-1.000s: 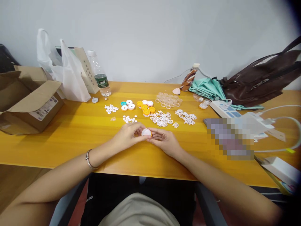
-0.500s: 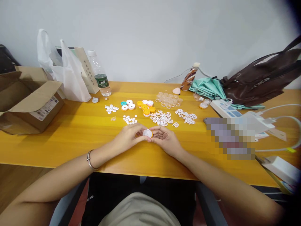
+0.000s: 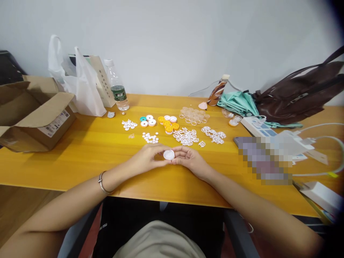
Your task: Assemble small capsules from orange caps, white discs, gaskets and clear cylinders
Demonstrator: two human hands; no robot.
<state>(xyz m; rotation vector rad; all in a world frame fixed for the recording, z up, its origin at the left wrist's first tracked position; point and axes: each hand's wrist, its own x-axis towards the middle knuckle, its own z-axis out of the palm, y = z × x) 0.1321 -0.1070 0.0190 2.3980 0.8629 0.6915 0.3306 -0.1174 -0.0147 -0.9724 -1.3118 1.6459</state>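
Observation:
A small round white plastic case [image 3: 169, 154] with a pale, cloudy face is held between my two hands, face turned up toward me. My left hand [image 3: 152, 156], with a metal bangle at its wrist, pinches its left side. On the other side, the fingers and thumb of my right hand [image 3: 188, 160] close on its rim. Just beyond lie small white round caps [image 3: 150, 137], white openwork plastic wheels [image 3: 186, 136], and orange and white round cases [image 3: 168, 126]. Clear plastic rings [image 3: 194, 115] sit farther back. My fingers hide the case's sides.
An open cardboard box [image 3: 49, 125], a white plastic bag [image 3: 86, 89] and a water bottle [image 3: 118, 93] stand at the left. A pixelated flat device [image 3: 262, 159], a power strip [image 3: 258, 127], cables and a brown leather bag [image 3: 292, 96] occupy the right. The table's front edge is near my forearms.
The round case has tilted so that its face shows more fully and its orange edge no longer shows. Both hands keep hold of it; the whole view has shifted slightly.

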